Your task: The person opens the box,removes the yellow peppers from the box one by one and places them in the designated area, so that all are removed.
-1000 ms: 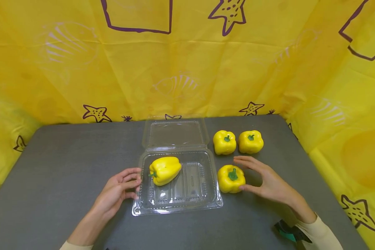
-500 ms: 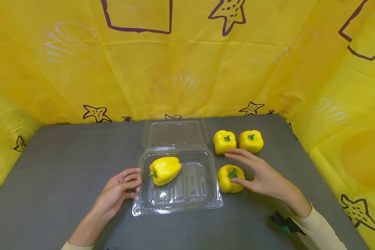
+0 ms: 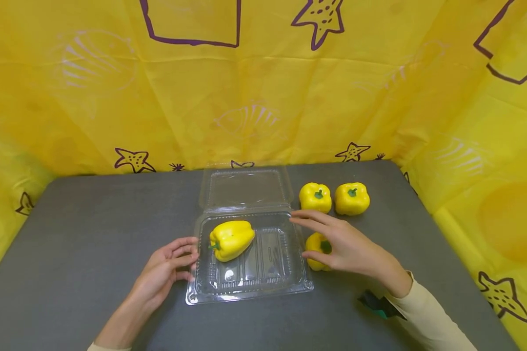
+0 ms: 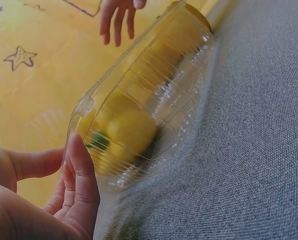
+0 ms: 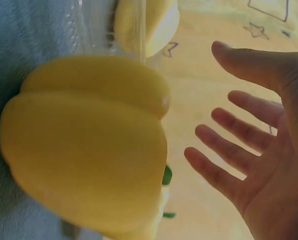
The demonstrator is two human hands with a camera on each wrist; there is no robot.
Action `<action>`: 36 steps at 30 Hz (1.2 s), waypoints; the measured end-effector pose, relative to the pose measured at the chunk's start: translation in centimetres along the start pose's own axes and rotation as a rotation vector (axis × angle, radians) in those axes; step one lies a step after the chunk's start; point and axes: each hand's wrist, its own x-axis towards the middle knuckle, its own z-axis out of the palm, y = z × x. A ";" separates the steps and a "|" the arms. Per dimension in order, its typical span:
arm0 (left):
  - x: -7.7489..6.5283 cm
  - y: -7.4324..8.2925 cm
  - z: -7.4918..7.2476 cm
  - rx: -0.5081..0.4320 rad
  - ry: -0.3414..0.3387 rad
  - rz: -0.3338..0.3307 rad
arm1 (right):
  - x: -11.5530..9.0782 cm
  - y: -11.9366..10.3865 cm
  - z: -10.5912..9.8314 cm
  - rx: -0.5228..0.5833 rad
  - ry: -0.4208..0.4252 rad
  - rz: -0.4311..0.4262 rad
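Note:
A yellow bell pepper [image 3: 233, 240] with a green stem lies on its side in the left half of a clear plastic clamshell container [image 3: 263, 294]. The container's lid [image 3: 246, 187] is folded back. My left hand [image 3: 169, 268] pinches the container's left rim, thumb on one side and fingers on the other, as the left wrist view shows. Spread over the container's right edge, my right hand [image 3: 344, 246] holds nothing. Partly hidden under it in the head view is another yellow bell pepper [image 5: 89, 145], standing beside the container; the right wrist view shows this hand apart from it.
Two more yellow bell peppers, one on the left [image 3: 315, 197] and one on the right [image 3: 352, 199], stand behind the right hand. A yellow printed cloth [image 3: 263, 87] hangs behind and beside the grey table [image 3: 92, 234].
My right hand has moved left, from beside the nearest loose pepper to over it and the container's right edge. That pepper stays on the table. The left hand has kept its place.

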 end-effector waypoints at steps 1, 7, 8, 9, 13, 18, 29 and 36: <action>0.0 0.0 0.0 -0.002 0.001 0.001 | 0.2 -0.1 0.1 0.000 -0.003 -0.002; 0.0 0.0 0.0 -0.001 0.006 0.003 | 1.3 -0.7 0.2 -0.034 -0.021 -0.018; 0.0 0.0 0.0 0.002 0.005 0.002 | 1.5 -0.8 0.2 -0.042 -0.023 -0.028; 0.0 0.0 0.0 0.005 0.005 0.001 | 1.8 -1.0 0.2 -0.045 -0.025 -0.042; -0.1 0.0 -0.2 0.017 0.005 0.001 | 3.2 -1.8 0.3 -0.055 -0.038 -0.101; -0.1 -0.1 -0.2 0.009 -0.002 0.006 | 4.5 -2.4 0.6 -0.057 -0.043 -0.130; 0.1 -0.2 0.0 -0.006 -0.014 0.016 | 6.6 -3.4 2.0 -0.048 -0.039 -0.150; 0.2 -0.3 -0.1 -0.021 -0.020 0.017 | 8.0 -4.0 3.0 -0.063 -0.070 -0.145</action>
